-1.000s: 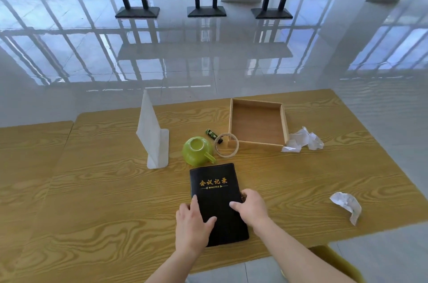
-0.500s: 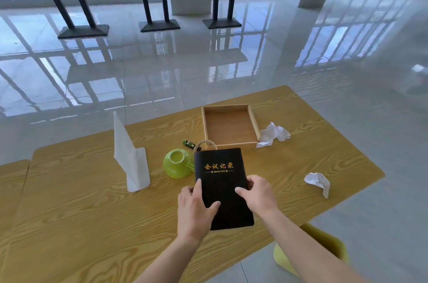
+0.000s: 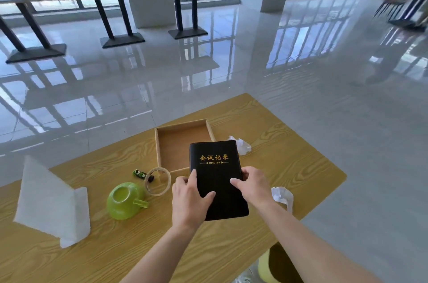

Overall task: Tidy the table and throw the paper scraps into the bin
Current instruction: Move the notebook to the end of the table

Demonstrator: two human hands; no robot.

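A black notebook (image 3: 216, 167) with gold lettering is lifted above the wooden table (image 3: 289, 167), its far end over the near edge of an open wooden tray (image 3: 158, 143). My left hand (image 3: 190, 199) grips its left edge, thumb on the cover. My right hand (image 3: 253, 186) holds its right edge. One crumpled paper scrap (image 3: 242, 144) lies just right of the tray, partly behind the notebook. A second scrap (image 3: 283, 195) lies near the table's right edge, beside my right wrist.
An overturned green cup (image 3: 126, 200), a tape ring (image 3: 158, 180) and a small green-and-black item (image 3: 140, 174) sit left of the notebook. A white folded stand (image 3: 51, 201) is at the left. A yellow-green bin (image 3: 273, 266) stands under the table's near edge.
Both hands have lifted the notebook off the table and carried it forward and right, over the tray's near edge. The view has swung to the right.
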